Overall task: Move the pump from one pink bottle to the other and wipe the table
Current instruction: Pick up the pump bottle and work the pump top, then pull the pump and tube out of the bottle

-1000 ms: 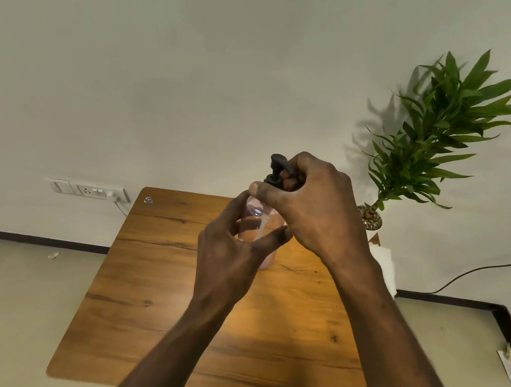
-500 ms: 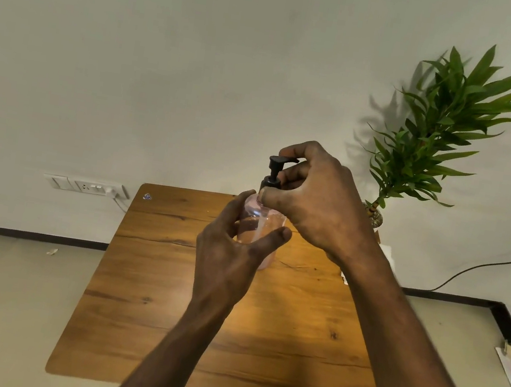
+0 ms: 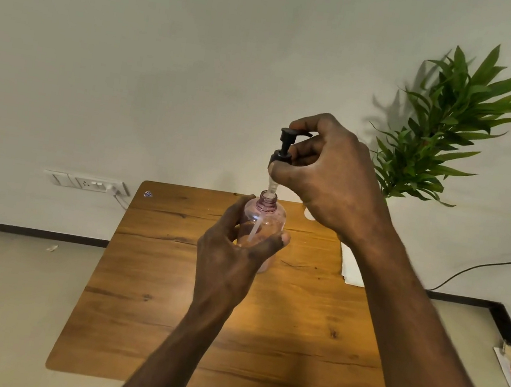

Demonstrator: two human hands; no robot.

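On the far left a wall socket (image 3: 86, 182) sits behind the wooden table (image 3: 163, 312). Her left hand (image 3: 231, 256) wraps the pink bottle (image 3: 265, 218) above the tabletop. The right hand (image 3: 326, 174) pinches the black pump (image 3: 284, 144), its tube (image 3: 255, 231) dipping inside. A plant (image 3: 449, 129) stands rightmost.

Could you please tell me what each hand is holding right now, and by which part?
The right hand pinches the black plastic pump at its collar. The left hand wraps the body of the clear pink plastic bottle.
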